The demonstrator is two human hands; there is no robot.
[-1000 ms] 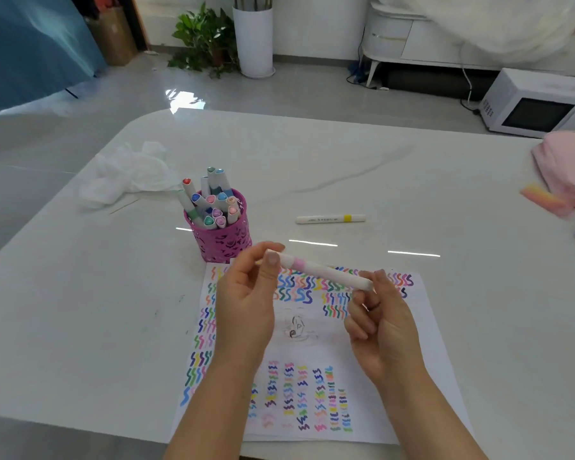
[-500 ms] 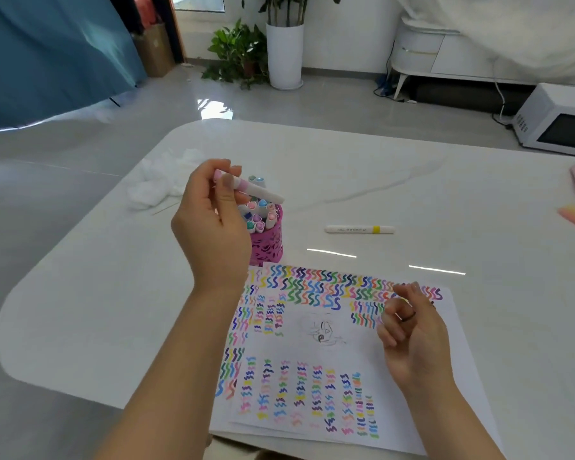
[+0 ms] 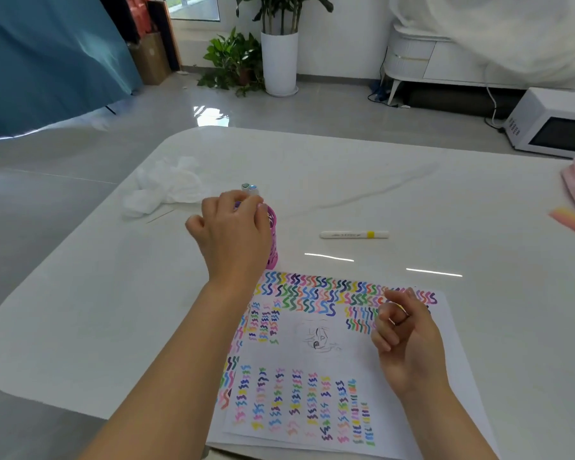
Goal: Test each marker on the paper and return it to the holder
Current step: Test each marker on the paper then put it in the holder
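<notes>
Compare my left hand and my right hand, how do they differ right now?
The left hand reaches forward over the pink holder, fingers curled down at its top. The right hand hangs nearer, above the paper. Whether the left hand grips anything is hidden behind its own back, while the right hand's loosely curled fingers hold nothing. Both are bare, with fingers curled.

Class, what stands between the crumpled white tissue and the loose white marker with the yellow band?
Head view: between the crumpled white tissue and the yellow-banded white marker stands the pink perforated holder, with the left hand over it.
</notes>
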